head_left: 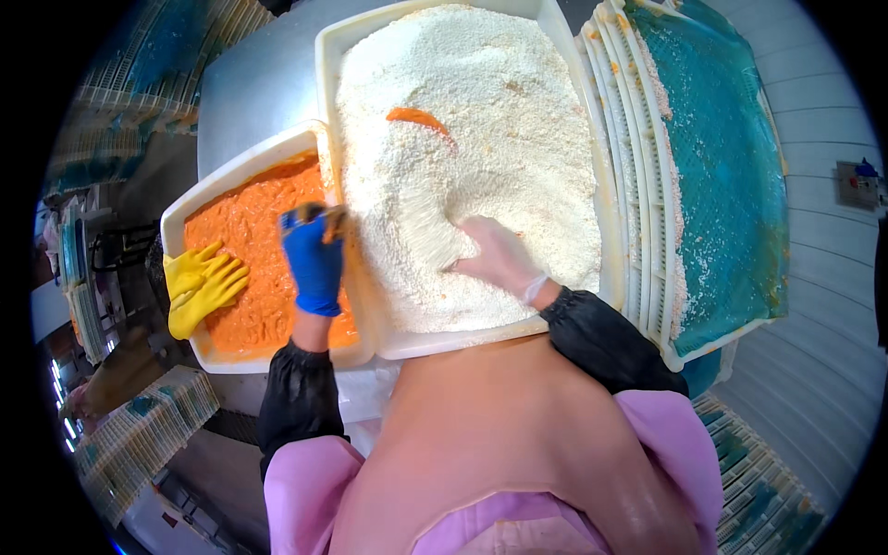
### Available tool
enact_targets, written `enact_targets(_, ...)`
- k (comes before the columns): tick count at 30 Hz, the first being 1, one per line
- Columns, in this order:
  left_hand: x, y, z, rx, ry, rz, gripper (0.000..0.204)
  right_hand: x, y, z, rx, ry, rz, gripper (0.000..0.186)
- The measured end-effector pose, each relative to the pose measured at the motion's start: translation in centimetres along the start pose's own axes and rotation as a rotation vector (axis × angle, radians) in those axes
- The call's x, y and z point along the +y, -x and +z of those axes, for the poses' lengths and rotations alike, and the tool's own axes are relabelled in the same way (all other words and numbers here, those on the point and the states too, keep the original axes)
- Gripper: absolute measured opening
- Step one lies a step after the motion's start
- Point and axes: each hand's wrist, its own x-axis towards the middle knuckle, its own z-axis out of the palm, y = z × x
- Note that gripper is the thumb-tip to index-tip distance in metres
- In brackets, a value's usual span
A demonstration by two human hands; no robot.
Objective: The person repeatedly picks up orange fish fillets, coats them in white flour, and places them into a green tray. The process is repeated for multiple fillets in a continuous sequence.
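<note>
My left hand [313, 264], in a blue glove smeared with orange-brown at the fingers, hangs over the right side of an orange, wet mass [259, 231] of food pieces in a white tub [178, 205]. Motion blurs its fingers, so what they hold, if anything, is unclear. My right hand [499, 254], in a clear glove, reaches into white crumbs [472, 83] in a larger white tub [328, 79]. Its thumb and forefinger are spread apart, with the other fingers partly hidden. One orange strip [418, 117] lies on the crumbs farther away, its right end dusted white.
A yellow-gloved hand [203, 285], apparently another person's, rests over the left side of the orange mass. Stacked white trays [638, 176] stand at right, topped with teal mesh [726, 185] sprinkled with crumbs. Behind the orange tub is a metal table [254, 102]. More trays [143, 439] stand at lower left.
</note>
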Motion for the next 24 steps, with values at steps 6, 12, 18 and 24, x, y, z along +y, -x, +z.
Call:
enact_targets(6, -11.7, 8.6, 6.2, -0.357, -0.364, -0.342, 0.028, -0.1, 1.8, -6.4, 0.036, -0.426, 0.375, 0.03)
enact_targets(12, -12.1, 8.9, 4.7, -0.249, -0.077, -0.429, 0.026, -3.2, -0.4, -21.8, 0.306, -0.861, 0.324, 0.03)
enact_targets(18, -14.0, 9.8, 5.2, -0.198, 0.345, -0.669, 0.027, 5.2, -8.2, -32.4, 0.428, -0.236, 0.374, 0.028)
enact_targets(24, -11.4, 8.9, 2.0, -0.219, 0.318, -0.801, 0.022, 12.0, -9.9, -30.6, 0.42, 0.64, 0.274, 0.03)
